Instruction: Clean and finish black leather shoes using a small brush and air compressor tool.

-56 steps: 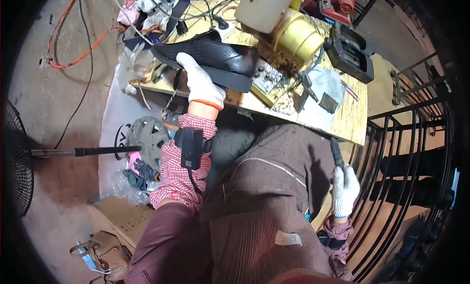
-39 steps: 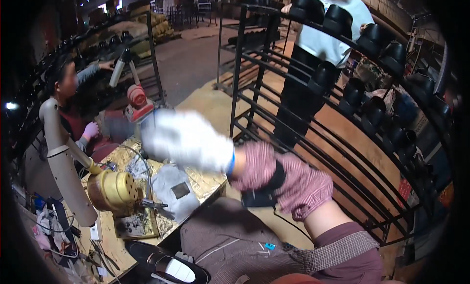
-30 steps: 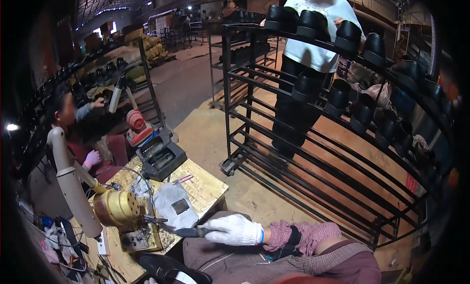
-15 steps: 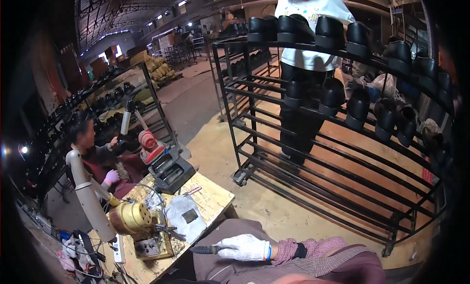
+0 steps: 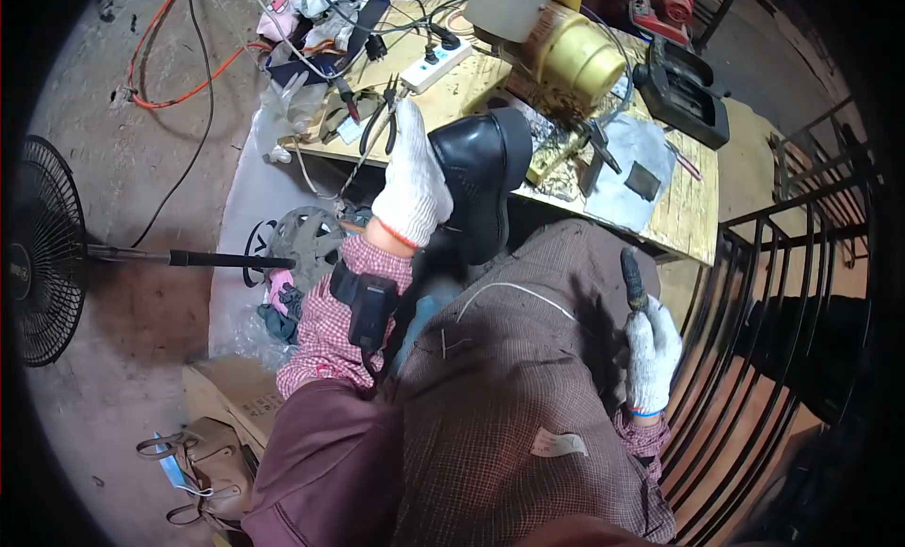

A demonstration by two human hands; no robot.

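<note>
Fingers of my left hand (image 5: 412, 184) curl shut over a black leather shoe (image 5: 481, 184); my right hand (image 5: 650, 354) is fisted round a dark-handled tool (image 5: 632, 278).

I see the white-gloved left hand clamped on the shoe's left side, the shoe standing up from my lap, its top against the near edge of the wooden workbench (image 5: 693, 222) at 12 o'clock. The right glove rests by my right thigh at 4 o'clock, the tool's handle sticking up from the closed fist; I cannot tell what its working end is. On the bench, a brass-coloured machine (image 5: 575, 57) sits at 1 o'clock of the shoe, pliers (image 5: 382, 123) at 10 o'clock and a white power strip (image 5: 434, 66) just beyond them. A floor fan (image 5: 38, 255) stands well apart at 9 o'clock.
</note>
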